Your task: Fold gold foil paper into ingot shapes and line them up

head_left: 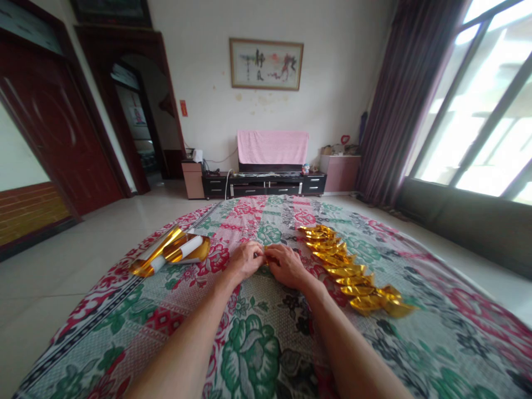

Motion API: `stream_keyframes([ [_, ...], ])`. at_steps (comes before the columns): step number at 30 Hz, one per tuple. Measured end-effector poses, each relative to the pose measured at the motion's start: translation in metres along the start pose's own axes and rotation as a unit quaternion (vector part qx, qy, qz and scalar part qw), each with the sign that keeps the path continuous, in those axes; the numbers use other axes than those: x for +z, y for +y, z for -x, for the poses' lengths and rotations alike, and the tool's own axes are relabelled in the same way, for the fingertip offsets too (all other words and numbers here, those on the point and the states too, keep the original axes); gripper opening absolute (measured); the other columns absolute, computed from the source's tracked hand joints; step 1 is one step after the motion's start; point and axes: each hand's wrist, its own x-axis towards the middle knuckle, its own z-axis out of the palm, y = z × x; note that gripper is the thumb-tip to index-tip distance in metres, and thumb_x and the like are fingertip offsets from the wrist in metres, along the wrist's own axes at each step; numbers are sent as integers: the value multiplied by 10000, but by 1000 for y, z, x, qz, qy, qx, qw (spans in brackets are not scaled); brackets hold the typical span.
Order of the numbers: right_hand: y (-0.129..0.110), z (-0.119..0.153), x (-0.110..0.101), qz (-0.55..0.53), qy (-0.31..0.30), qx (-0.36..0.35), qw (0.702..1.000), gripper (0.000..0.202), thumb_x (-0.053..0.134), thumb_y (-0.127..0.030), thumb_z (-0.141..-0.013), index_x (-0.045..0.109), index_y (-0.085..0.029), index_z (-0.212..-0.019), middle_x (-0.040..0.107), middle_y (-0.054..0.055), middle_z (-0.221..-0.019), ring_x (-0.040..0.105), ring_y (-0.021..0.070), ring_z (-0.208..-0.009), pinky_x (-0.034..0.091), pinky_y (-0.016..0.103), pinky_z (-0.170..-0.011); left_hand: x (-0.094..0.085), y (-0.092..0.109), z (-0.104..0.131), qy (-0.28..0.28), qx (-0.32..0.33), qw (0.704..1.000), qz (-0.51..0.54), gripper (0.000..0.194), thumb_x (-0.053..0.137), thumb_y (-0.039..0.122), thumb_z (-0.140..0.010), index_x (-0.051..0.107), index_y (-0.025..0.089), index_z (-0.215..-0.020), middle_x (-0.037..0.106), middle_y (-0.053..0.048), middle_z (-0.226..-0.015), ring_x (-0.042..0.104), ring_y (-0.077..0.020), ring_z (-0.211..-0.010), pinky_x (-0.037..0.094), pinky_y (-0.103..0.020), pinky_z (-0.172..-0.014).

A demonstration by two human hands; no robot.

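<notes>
My left hand (247, 259) and my right hand (287, 265) meet at the middle of the bed, fingers curled in. Between their fingertips shows a small bit of gold foil paper (266, 255); most of it is hidden by the fingers. Right of my right hand, several folded gold foil ingots (348, 271) lie in an overlapping row that slants toward me. To the left of my left hand rest loosely curled gold foil sheets (199, 250), with white undersides partly showing.
A flowered sheet (249, 354) in green, red and grey covers the bed under everything. Past its far edge stands a low black cabinet (266, 187), with a pink cloth (273, 147) draped above it. A curtain (394, 105) and window are on the right, doorways on the left.
</notes>
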Motion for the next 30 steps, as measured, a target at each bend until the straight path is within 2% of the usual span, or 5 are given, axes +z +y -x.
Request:
stream_keyframes([
  [7, -1, 0, -2, 1, -5, 9, 1000, 258, 459, -192, -757, 624, -273, -938, 573, -4, -1127, 464, 193, -1034, 337, 335, -861, 4, -6, -2, 3, 5, 1000, 15, 70, 583, 177, -675, 620, 166, -616, 652, -44, -886, 595, -157, -855, 459, -290, -805],
  [12, -3, 0, -3, -4, -13, 15, 1000, 313, 453, -206, -763, 607, -295, -1021, 565, 0, -1146, 455, 198, -1060, 331, 349, -878, 5, -9, -1, 4, 5, 1000, 16, 72, 604, 212, -680, 621, 176, -739, 641, -27, -854, 582, -154, -842, 454, -300, -804],
  [21, -4, 0, -4, -4, -17, 16, 1000, 274, 459, -206, -756, 623, -281, -962, 572, 0, -1130, 465, 195, -1035, 334, 340, -861, 5, -9, 0, 6, 24, 1000, 20, 64, 601, 200, -698, 657, 179, -674, 649, -39, -908, 592, -153, -858, 456, -292, -828],
  [30, -8, 1, -7, -4, -16, 22, 1000, 251, 449, -217, -768, 628, -273, -935, 575, -4, -1125, 466, 194, -1031, 340, 327, -839, 6, -10, 2, -2, 38, 999, -11, 91, 573, 196, -716, 661, 179, -727, 646, -47, -934, 591, -159, -878, 460, -294, -838],
])
